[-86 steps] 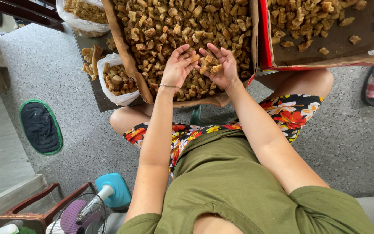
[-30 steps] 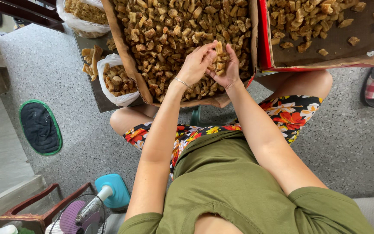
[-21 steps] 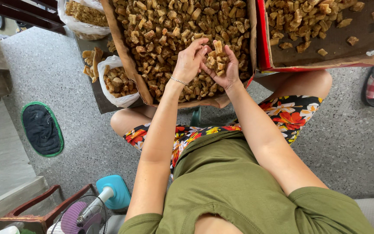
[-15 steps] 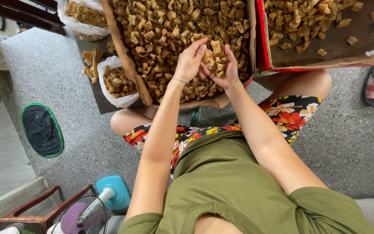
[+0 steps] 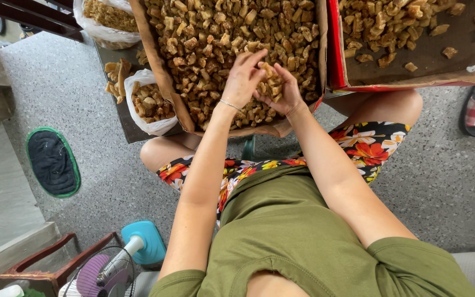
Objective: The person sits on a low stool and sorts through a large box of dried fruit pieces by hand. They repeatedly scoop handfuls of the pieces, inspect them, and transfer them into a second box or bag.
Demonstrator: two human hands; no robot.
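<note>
Two hands raised since earlier | right hand (image 5: 284,91) cups brown fried chunks (image 5: 270,82) | left hand (image 5: 243,77) pinches one, over cardboard tray (image 5: 160,82) | I log sorting ongoing.

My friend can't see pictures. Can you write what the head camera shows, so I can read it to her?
Seen from above, a seated person's left hand and right hand cup a handful of brown chunks over a cardboard box full of them. A second box, filled plastic bags and a small fan stand around on the speckled floor.
</note>
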